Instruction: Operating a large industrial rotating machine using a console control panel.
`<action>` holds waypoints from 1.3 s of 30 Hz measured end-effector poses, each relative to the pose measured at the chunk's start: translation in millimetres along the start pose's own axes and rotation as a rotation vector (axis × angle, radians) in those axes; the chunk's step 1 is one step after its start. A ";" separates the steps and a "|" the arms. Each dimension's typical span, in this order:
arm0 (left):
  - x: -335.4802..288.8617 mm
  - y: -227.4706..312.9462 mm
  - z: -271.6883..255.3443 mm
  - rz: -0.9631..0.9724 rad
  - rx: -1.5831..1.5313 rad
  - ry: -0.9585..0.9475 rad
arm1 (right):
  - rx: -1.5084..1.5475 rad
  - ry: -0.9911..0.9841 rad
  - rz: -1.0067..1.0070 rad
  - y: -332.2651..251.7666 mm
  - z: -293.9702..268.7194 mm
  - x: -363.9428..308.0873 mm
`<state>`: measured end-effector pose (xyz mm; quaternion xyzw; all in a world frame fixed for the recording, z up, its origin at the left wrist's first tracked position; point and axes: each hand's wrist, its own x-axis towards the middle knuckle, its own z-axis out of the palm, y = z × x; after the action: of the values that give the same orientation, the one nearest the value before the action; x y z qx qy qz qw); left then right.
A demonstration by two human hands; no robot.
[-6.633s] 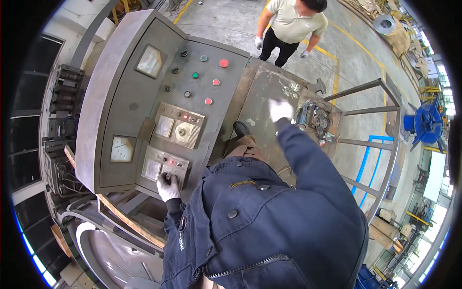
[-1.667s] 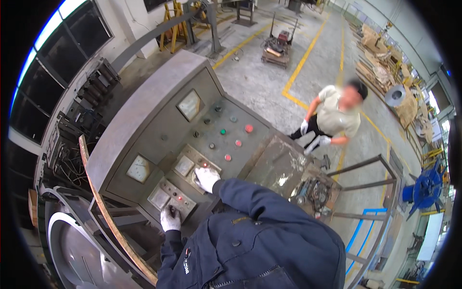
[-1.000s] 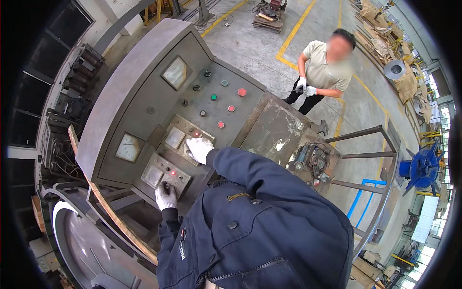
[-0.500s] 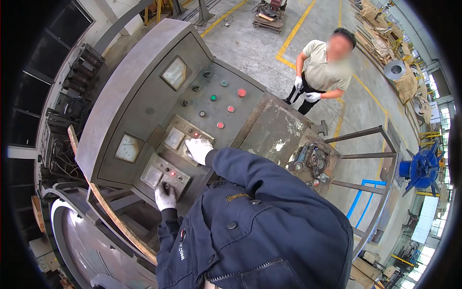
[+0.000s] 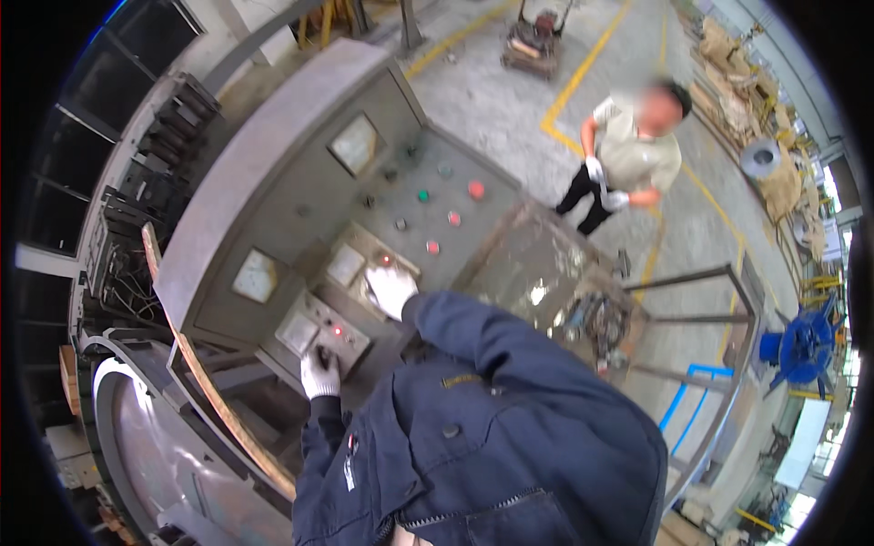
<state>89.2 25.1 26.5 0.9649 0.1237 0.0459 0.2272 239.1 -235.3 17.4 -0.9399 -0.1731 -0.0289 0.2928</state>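
My left hand (image 5: 320,373), in a white glove, is at the lower edge of the nearer meter box (image 5: 300,329). Its fingers close around a dark control knob (image 5: 321,353) there. A red lamp (image 5: 338,329) glows on that box. Also gloved, my right hand (image 5: 391,291) lies over the farther meter box (image 5: 347,265), its fingers bent down onto the face. Whatever they grip is hidden under the hand. Another red lamp (image 5: 386,260) is lit just above it. Both boxes sit on a grey control console (image 5: 273,136).
Coloured push buttons (image 5: 454,218) and dark switches line the console panel beyond my right hand. A worn metal top (image 5: 519,255) holds a greasy machine part (image 5: 599,318). A person (image 5: 633,150) in white gloves stands past it. A metal railing (image 5: 696,280) runs at right.
The whole view has shifted a little, so the scene sits lower and farther right, and it is blurrier. Both hands stay at the same two meter boxes.
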 end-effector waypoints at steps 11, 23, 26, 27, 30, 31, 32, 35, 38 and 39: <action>-2.0 4.3 -0.3 0.051 -0.060 0.094 | 0.024 -0.148 -0.013 -3.4 -21.1 10.8; -2.3 5.2 -2.5 0.035 -0.076 0.071 | -0.011 -0.157 -0.020 0.7 -12.3 10.8; -3.3 6.0 -3.0 0.042 -0.077 0.082 | -0.007 -0.153 -0.026 0.2 -11.5 10.2; -4.1 5.4 -3.2 0.044 -0.077 0.079 | -0.007 -0.153 -0.025 -0.1 -11.7 9.3; -5.5 7.5 -4.8 0.039 -0.074 0.077 | -0.003 -0.153 -0.026 1.4 -9.3 7.8; -3.8 9.3 -4.6 0.035 -0.077 0.086 | -0.007 -0.150 -0.034 1.8 -11.0 10.5; -3.4 7.4 -3.9 0.040 -0.072 0.086 | 0.001 -0.179 -0.015 1.3 -12.2 11.8; -4.5 5.5 -4.6 0.066 -0.063 0.093 | 0.014 -0.224 0.020 -1.1 -15.5 10.8; -5.2 3.2 -3.3 0.055 -0.046 0.079 | -0.039 -0.182 -0.010 -2.3 -15.3 8.8; -2.0 3.6 0.1 0.052 -0.044 0.096 | -0.022 -0.163 -0.023 -0.4 -15.8 12.3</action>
<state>88.1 21.5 28.0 0.9592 0.1082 0.1007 0.2410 251.2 -240.0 32.6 -0.9404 -0.2066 0.0423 0.2668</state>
